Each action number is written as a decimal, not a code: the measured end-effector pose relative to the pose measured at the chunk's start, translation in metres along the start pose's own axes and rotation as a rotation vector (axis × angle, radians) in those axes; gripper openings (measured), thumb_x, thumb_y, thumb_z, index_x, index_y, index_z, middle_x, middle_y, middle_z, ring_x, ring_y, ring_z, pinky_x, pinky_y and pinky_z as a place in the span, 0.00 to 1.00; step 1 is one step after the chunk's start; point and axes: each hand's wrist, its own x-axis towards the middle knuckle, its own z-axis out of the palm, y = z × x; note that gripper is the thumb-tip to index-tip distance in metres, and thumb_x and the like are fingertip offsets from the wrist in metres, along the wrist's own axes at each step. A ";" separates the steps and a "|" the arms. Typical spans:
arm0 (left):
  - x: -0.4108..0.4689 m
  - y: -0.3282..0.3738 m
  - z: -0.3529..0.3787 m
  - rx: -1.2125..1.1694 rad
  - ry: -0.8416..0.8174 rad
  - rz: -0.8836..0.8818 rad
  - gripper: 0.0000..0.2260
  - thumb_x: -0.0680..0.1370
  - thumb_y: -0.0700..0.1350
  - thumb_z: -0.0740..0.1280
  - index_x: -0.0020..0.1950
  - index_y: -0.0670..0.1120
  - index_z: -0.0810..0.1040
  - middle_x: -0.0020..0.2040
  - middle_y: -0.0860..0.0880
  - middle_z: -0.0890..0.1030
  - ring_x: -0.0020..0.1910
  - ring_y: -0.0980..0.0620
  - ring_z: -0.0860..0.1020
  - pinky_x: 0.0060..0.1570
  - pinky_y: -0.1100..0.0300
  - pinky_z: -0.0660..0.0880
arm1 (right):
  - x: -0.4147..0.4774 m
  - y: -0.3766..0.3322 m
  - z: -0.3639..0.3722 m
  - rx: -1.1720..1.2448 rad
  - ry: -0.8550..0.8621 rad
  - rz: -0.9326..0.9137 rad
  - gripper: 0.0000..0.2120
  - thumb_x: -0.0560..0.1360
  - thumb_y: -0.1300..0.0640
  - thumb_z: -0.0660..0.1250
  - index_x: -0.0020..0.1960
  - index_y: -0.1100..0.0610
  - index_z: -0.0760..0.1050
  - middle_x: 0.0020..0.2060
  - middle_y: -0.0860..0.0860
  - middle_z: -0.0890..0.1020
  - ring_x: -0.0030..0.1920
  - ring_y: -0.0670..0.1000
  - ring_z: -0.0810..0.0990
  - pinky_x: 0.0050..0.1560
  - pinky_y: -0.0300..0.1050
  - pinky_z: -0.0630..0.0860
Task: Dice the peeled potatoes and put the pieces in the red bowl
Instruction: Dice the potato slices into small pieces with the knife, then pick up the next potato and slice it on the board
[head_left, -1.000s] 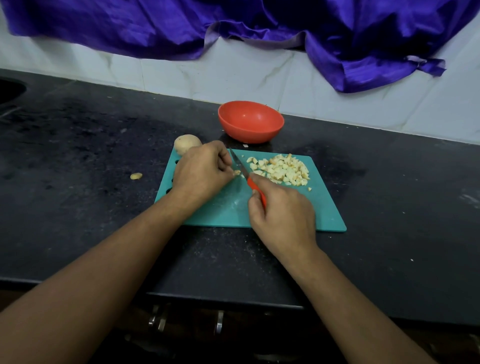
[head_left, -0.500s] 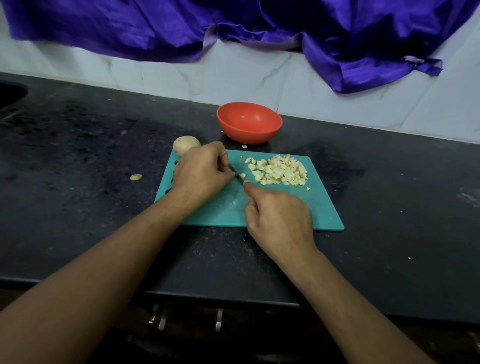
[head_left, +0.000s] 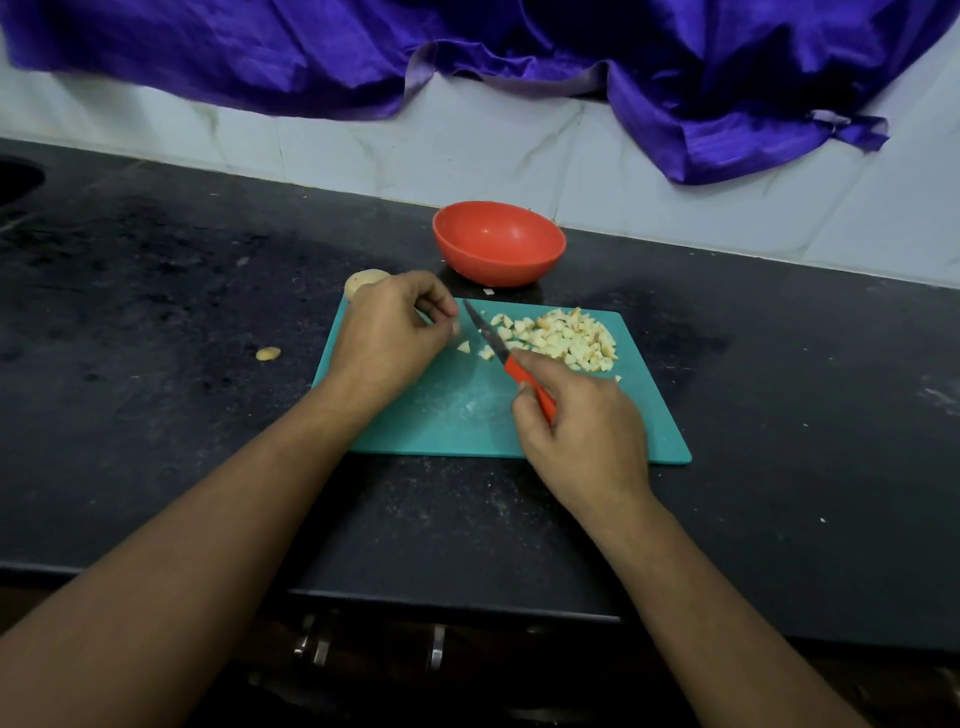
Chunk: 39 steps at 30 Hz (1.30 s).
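Left hand (head_left: 389, 340) curls, fingertips (head_left: 448, 310) perhaps pinching a pale potato scrap (head_left: 456, 328) clear of the orange-handled steel knife (head_left: 501, 353) the right hand (head_left: 582, 423) grips for dicing.

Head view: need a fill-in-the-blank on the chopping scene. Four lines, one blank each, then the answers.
1. The right hand grips the knife by its ____.
2. The left hand partly hides a whole potato beside the cutting board's far ____ corner.
3. The red bowl is ____.
4. The heap of diced pieces lies on the board to the ____ of the knife blade.

Missing words: handle; left; empty; right.
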 end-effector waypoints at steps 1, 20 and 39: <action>0.001 -0.001 -0.001 -0.017 0.038 0.003 0.06 0.73 0.40 0.75 0.43 0.52 0.82 0.37 0.56 0.82 0.32 0.58 0.78 0.39 0.59 0.77 | 0.000 -0.001 0.000 -0.022 -0.020 -0.040 0.18 0.79 0.52 0.63 0.68 0.45 0.79 0.46 0.45 0.87 0.41 0.49 0.83 0.40 0.48 0.79; 0.008 -0.004 -0.015 -0.233 0.192 -0.058 0.03 0.76 0.43 0.73 0.48 0.50 0.82 0.40 0.53 0.83 0.34 0.54 0.78 0.38 0.59 0.78 | 0.005 0.002 -0.002 -0.184 -0.046 0.001 0.19 0.80 0.52 0.61 0.70 0.45 0.77 0.41 0.47 0.85 0.39 0.50 0.81 0.37 0.46 0.73; 0.015 -0.030 -0.045 0.126 0.094 -0.161 0.19 0.76 0.49 0.72 0.67 0.53 0.80 0.63 0.49 0.79 0.59 0.49 0.78 0.58 0.49 0.77 | 0.001 0.005 -0.001 -0.036 -0.039 0.034 0.18 0.80 0.51 0.63 0.69 0.45 0.79 0.45 0.45 0.86 0.35 0.43 0.73 0.37 0.42 0.69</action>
